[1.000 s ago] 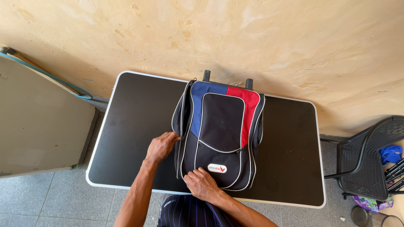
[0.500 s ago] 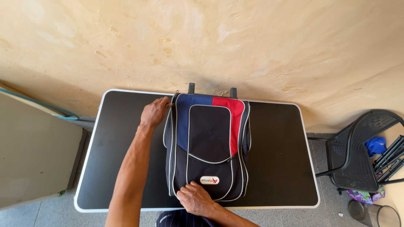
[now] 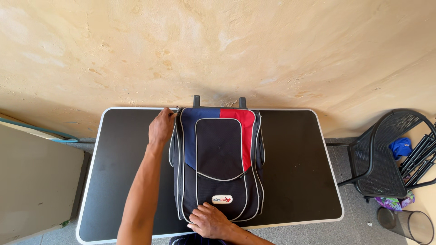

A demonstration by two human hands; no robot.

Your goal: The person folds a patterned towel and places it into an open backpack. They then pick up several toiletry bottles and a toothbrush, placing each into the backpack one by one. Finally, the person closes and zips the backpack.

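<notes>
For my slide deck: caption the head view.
Left hand at backpack top corner, right hand pressing its base, black table.

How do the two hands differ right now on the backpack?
The left hand is stretched out to the backpack's far left corner at the zipper edge; the right hand lies flat on its near end, below the oval badge. Both touch the backpack on the black table.
</notes>
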